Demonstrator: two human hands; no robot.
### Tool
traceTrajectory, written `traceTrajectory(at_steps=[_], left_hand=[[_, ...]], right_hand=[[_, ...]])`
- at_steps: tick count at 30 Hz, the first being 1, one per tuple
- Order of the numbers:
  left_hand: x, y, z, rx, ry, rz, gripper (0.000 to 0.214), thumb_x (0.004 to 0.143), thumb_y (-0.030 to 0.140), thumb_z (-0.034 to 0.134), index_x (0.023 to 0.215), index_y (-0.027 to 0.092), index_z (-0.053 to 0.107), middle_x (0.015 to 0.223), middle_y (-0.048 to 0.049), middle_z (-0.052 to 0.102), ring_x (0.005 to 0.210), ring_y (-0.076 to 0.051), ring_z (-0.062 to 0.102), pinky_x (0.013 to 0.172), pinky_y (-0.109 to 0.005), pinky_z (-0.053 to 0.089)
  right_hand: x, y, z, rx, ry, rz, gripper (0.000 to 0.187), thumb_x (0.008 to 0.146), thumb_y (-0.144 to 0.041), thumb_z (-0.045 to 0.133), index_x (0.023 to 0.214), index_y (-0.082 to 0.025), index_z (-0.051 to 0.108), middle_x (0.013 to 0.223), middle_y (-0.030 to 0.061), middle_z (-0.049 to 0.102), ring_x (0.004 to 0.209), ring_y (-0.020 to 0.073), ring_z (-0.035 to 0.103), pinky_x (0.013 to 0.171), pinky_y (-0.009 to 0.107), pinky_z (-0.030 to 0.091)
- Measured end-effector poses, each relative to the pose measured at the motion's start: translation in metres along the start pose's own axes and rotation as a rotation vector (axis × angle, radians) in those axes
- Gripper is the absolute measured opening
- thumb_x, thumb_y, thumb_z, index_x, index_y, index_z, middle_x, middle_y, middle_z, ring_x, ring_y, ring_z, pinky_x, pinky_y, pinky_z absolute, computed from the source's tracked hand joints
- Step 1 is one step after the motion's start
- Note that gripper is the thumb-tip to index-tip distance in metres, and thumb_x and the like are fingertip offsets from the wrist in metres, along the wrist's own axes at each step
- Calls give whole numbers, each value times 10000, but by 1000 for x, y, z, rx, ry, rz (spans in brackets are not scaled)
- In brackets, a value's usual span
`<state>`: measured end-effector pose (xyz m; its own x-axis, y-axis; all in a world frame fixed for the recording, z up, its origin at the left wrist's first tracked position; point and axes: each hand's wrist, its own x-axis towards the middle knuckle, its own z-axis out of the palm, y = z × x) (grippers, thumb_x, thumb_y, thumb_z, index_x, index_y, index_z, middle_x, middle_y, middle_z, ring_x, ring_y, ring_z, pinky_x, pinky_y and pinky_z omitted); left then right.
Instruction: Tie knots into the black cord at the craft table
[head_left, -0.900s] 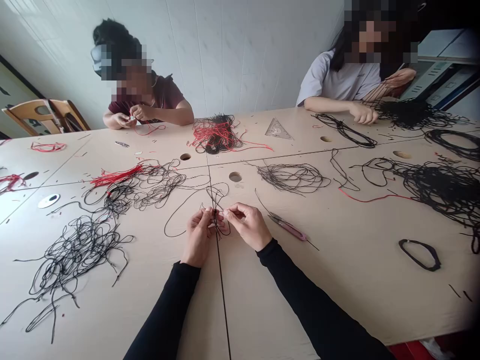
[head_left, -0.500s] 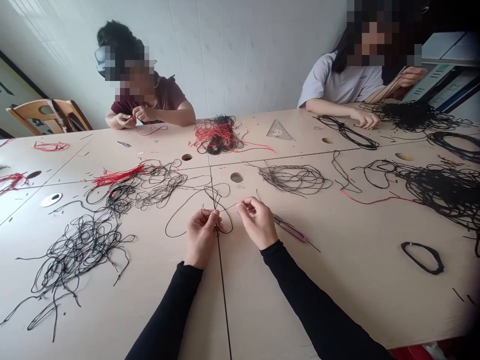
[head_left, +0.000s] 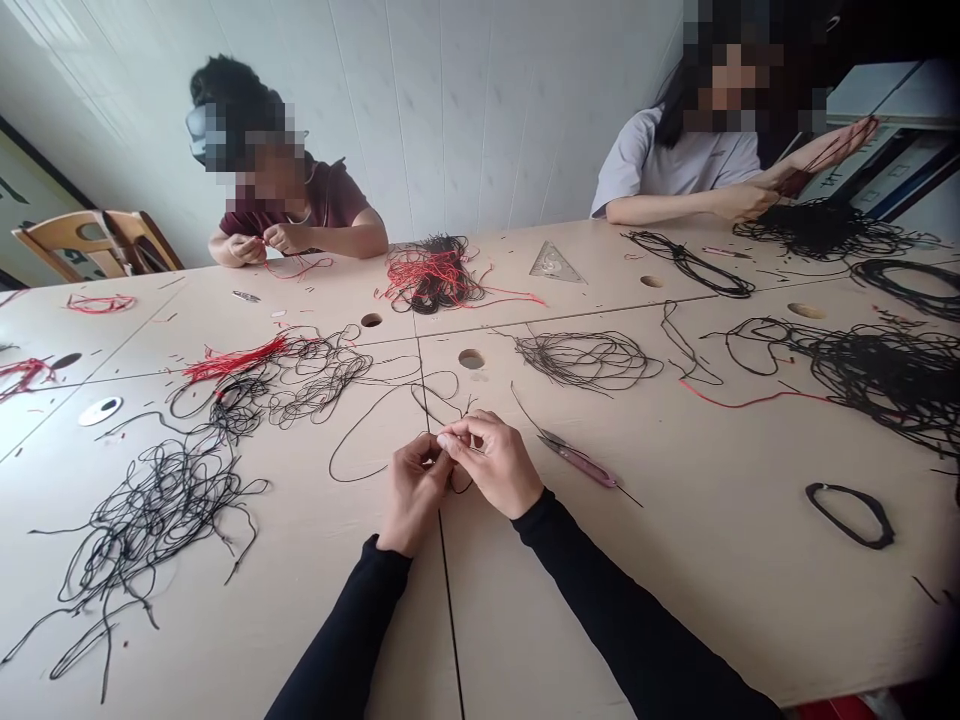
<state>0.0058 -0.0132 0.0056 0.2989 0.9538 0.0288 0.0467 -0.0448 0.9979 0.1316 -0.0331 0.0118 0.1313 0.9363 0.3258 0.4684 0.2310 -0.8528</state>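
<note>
My left hand (head_left: 414,490) and my right hand (head_left: 495,462) meet over the seam of the table, fingertips touching. Both are closed in a pinch on a thin black cord (head_left: 332,455), which loops out to the left and behind the fingers. The exact spot where they grip it is hidden by the fingers. To the right of my right hand lie thread snips (head_left: 585,463) with pinkish handles. A loose bundle of black cord (head_left: 589,358) rests beyond my right hand, and a tangled heap of knotted black cords (head_left: 154,510) spreads out on the left.
Red cords (head_left: 236,358) lie at the left, with a red and black pile (head_left: 431,270) farther back. A clear set square (head_left: 556,262) and a large black cord heap (head_left: 885,380) are on the table (head_left: 675,600). Two people sit opposite, handling cords.
My right hand has moved left and now touches my left hand; before, it held a strand stretched out apart. The person at the right has raised an outstretched hand with cord.
</note>
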Motion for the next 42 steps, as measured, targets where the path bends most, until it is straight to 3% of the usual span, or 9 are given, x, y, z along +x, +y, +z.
traceTrajectory(at_steps=[5,8,11,19,25,31,36,42], left_hand=[[1,1,-2,-78,14,-65,301,818,397,671,637,164,611,531,-3,583,497,-129,535,525,-252,416],[3,0,-3,-137,45,-97,290,804,388,690,646,157,613,600,-12,614,490,-116,539,523,-255,435],[4,-1,-4,-229,37,-127,297,793,402,705,665,152,611,663,-19,623,507,-112,547,524,-262,469],[6,-3,-6,-340,-6,-150,279,772,402,739,790,136,658,747,-32,653,578,-112,585,584,-265,517],[6,0,-6,-364,27,-169,290,740,400,767,756,132,658,717,-30,652,575,-117,598,591,-264,528],[6,0,-5,-415,70,-166,269,720,368,783,706,130,657,700,-20,635,563,-105,578,571,-257,529],[7,-3,-7,-442,107,-151,267,728,352,779,683,135,630,694,-14,611,561,-100,565,548,-246,509],[7,-3,-7,-456,111,-150,285,722,352,776,642,140,602,697,-19,607,557,-101,564,533,-244,482]], right_hand=[[2,0,-3,247,17,172,221,856,-385,573,813,-178,639,679,8,593,631,155,503,607,279,417],[6,8,-7,397,123,264,248,844,-420,568,789,-180,601,587,-31,480,558,132,429,541,258,368],[10,16,-9,488,215,319,263,824,-442,607,795,-180,608,615,-31,480,570,121,410,544,251,364],[7,16,5,578,93,318,331,764,-483,683,844,-165,635,778,34,639,742,165,587,707,284,486],[3,15,6,413,32,251,257,794,-428,632,825,-173,628,737,31,651,691,168,592,658,290,490],[1,10,10,500,7,306,176,784,-366,581,770,-191,568,672,8,632,642,159,577,616,281,486],[9,18,4,674,123,425,168,742,-346,556,706,-182,557,707,20,573,602,134,498,580,278,459],[26,30,-29,914,392,465,177,689,-365,567,738,-226,470,629,-28,453,520,122,417,524,279,454]])
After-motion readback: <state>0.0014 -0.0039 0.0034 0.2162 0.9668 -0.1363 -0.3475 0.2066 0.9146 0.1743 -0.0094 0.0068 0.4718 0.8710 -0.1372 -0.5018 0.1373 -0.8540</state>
